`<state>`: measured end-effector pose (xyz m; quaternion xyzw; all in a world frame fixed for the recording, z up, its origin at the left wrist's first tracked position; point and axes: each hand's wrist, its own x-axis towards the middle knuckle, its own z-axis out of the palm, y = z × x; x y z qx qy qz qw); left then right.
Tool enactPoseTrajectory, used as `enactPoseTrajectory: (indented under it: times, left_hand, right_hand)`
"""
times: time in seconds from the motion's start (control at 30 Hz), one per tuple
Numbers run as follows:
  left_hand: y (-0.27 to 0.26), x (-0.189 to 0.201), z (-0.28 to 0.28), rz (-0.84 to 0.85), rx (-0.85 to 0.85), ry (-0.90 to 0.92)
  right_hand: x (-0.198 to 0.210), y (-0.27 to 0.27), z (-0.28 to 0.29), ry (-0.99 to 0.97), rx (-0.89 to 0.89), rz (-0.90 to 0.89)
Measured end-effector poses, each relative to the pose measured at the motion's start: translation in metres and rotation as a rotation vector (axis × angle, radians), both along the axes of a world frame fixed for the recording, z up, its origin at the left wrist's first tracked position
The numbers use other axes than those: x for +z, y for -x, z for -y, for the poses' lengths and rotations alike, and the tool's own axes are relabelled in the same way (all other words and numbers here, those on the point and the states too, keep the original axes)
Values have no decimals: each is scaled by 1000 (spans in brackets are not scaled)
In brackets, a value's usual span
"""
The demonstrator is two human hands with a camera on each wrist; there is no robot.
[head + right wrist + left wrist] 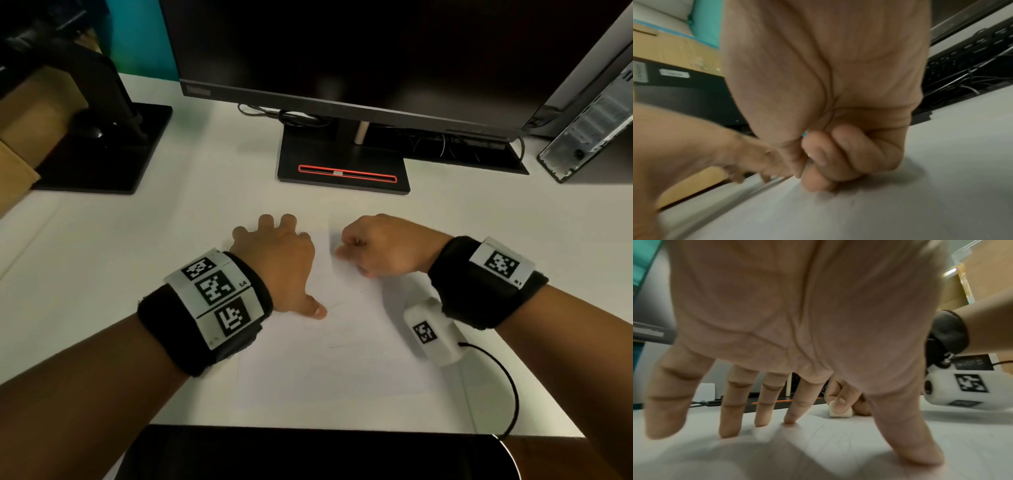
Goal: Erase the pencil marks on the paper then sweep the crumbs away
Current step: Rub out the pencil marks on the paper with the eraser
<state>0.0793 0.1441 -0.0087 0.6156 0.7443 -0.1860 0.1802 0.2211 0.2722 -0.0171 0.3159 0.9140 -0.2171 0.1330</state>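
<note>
A white sheet of paper (329, 359) lies on the white desk in front of me, with faint pencil marks (836, 437) near its middle. My left hand (277, 260) presses the sheet's upper left part with spread, straight fingers (791, 418) and thumb. My right hand (373, 246) is curled at the paper's upper edge and pinches a small white eraser (839, 412) against the sheet. In the right wrist view the right hand's fingers (830, 154) are curled tight and hide the eraser. No crumbs are clear enough to make out.
A dark monitor (342, 51) on a black stand (342, 164) rises just behind the paper. Another black stand (102, 150) sits at the back left, a computer case (589, 130) at the back right. A black cable (507, 387) trails from my right wrist camera.
</note>
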Motion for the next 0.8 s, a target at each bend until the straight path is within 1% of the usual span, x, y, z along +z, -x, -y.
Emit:
enactPoseTrajectory:
  times: [0.1, 0.17, 0.23, 0.3, 0.37, 0.4, 0.5, 0.53, 0.6, 0.67, 0.73, 0.8]
  left_hand:
    - [0, -2, 0, 3, -2, 2]
    - [0, -2, 1, 3, 4, 5]
    - [0, -2, 1, 7, 12, 7]
    - [-1, -1, 0, 8, 8, 5]
    - [-1, -1, 0, 5, -1, 4]
    - [-1, -1, 1, 4, -3, 5]
    - [-1, -1, 0, 1, -2, 6]
    - [-1, -1, 0, -1, -4, 5]
    - [-1, -2, 0, -6, -11, -2]
    - [-1, -3, 1, -9, -12, -7]
    - [-1, -3, 3, -5, -10, -11]
    - [0, -4, 2, -7, -14, -15]
  right_hand:
    - [6, 0, -12, -71, -53, 1]
    - [4, 4, -7, -88, 19, 27]
    - [-1, 9, 2, -37, 78, 51]
    - [0, 10, -2, -22, 36, 39]
    - [4, 8, -9, -61, -17, 10]
    - [4, 9, -8, -78, -10, 4]
    - [0, 13, 3, -59, 90, 20]
    - [-1, 13, 4, -45, 87, 20]
    - [1, 11, -6, -37, 10, 8]
    - [5, 10, -11, -65, -36, -6]
    - [4, 13, -2, -89, 37, 5]
    - [-1, 16, 6, -65, 96, 24]
